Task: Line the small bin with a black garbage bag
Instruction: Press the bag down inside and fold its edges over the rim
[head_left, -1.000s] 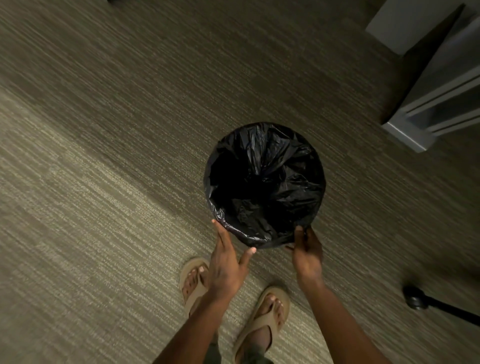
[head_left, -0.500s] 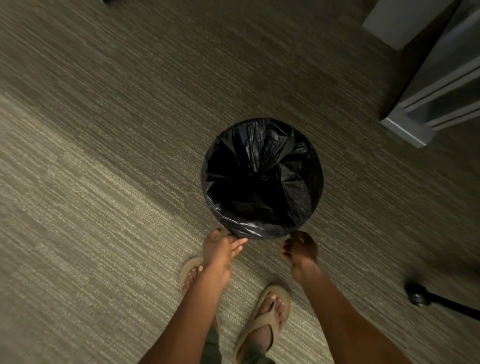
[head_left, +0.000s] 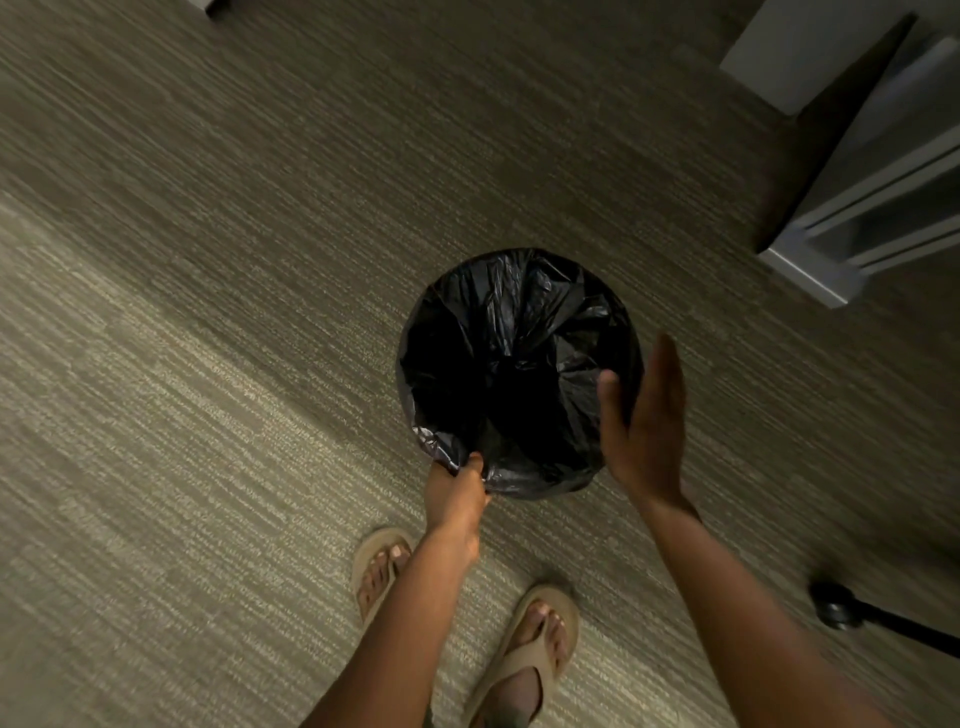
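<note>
At the near-left rim, the fingertips of the left hand pinch the turned-over edge of the black garbage bag. The right hand holds nothing: its fingers are straight and together, thumb apart, palm facing the bag's right side. Contact there cannot be confirmed.

The bag sits in the small bin, its mouth spread over the whole rim and its body sunk inside, so the bin's own wall is hidden.

Assessment: the final step, seating the cuff. The next move calls for an even, light downward tug, with the right hand steadying the opposite side so the far edge does not lift.

Carpet lies all round. Sandalled feet stand just behind the bin, and grey furniture and a black caster sit well apart. None of these obstructs the rim.
</note>
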